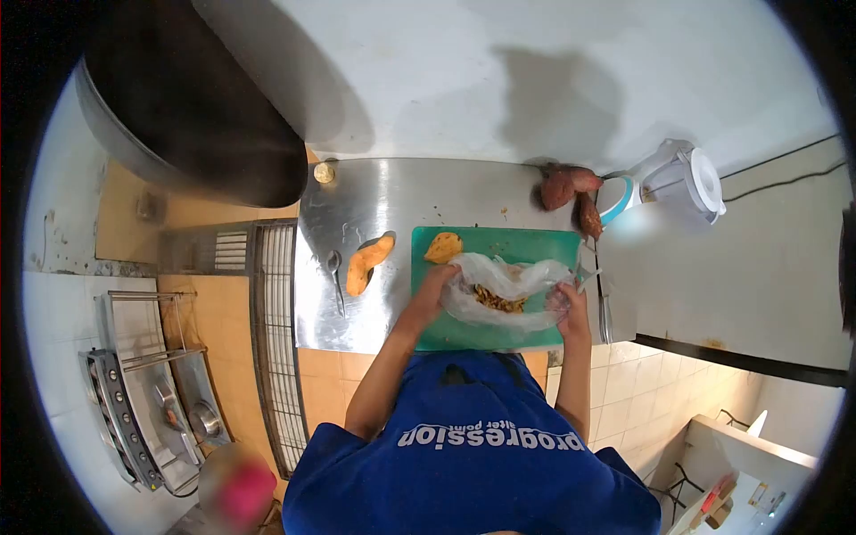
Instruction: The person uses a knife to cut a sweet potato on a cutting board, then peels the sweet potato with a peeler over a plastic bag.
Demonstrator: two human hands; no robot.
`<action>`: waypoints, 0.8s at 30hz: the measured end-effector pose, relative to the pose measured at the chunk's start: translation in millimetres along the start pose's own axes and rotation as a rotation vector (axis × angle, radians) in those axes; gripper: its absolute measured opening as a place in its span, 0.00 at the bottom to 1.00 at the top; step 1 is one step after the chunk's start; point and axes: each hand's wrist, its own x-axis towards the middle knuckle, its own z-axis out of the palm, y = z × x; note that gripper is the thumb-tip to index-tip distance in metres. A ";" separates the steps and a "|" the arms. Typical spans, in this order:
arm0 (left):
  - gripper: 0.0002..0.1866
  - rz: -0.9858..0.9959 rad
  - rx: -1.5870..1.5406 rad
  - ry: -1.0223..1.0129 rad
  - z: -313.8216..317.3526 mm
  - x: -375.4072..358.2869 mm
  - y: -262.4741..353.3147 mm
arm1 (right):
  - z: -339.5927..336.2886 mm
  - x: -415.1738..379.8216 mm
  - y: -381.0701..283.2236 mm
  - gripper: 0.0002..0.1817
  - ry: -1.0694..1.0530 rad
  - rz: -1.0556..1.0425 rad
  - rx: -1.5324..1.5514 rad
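A clear plastic bag (535,278) is stretched wide between my two hands over the green cutting board (437,339). My left hand (432,292) grips the bag's left edge, and my right hand (572,308) pinches its right edge. Brown and yellow scraps (497,300), like peelings, show in the bag's middle. Just beyond my left hand, a peeled orange piece of sweet potato (443,247) lies on the board's far left corner. Another peeled sweet potato (367,265) rests on the steel table (401,192), left of the board, beside a spoon (335,272).
Reddish unpeeled sweet potatoes (571,189) sit at the table's far right, near a blender jug (682,183). A knife (605,316) lies right of the board. A small round item (324,172) stands at the far left corner. A stove (120,415) is at left.
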 end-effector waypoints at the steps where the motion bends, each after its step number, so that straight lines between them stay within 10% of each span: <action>1: 0.22 -0.233 -0.220 0.015 -8.5 1.6 -8.9 | -4.9 -2.3 4.5 0.20 0.005 -0.002 0.010; 5: 0.22 -0.193 -0.386 -0.217 -2.0 -2.9 5.3 | -18.8 -10.9 12.2 0.15 0.147 0.103 -0.277; 7: 0.22 -0.189 -0.364 0.019 -22.4 7.7 -4.0 | -31.4 -1.4 20.0 0.14 0.205 0.142 -0.524; 9: 0.22 -0.152 -0.296 0.027 -36.7 10.1 -10.2 | -49.3 9.2 27.3 0.16 0.052 0.145 0.113; 13: 0.23 -0.130 0.005 -0.031 -27.5 3.5 -13.1 | -39.8 15.1 17.7 0.18 0.141 0.124 0.230; 19: 0.32 0.185 0.544 0.063 5.5 2.8 -22.1 | -63.1 21.4 21.8 0.24 0.037 0.059 -0.230; 24: 0.33 0.181 0.402 -0.026 14.5 -13.9 -17.8 | -72.8 18.0 14.0 0.29 -0.122 0.064 -0.473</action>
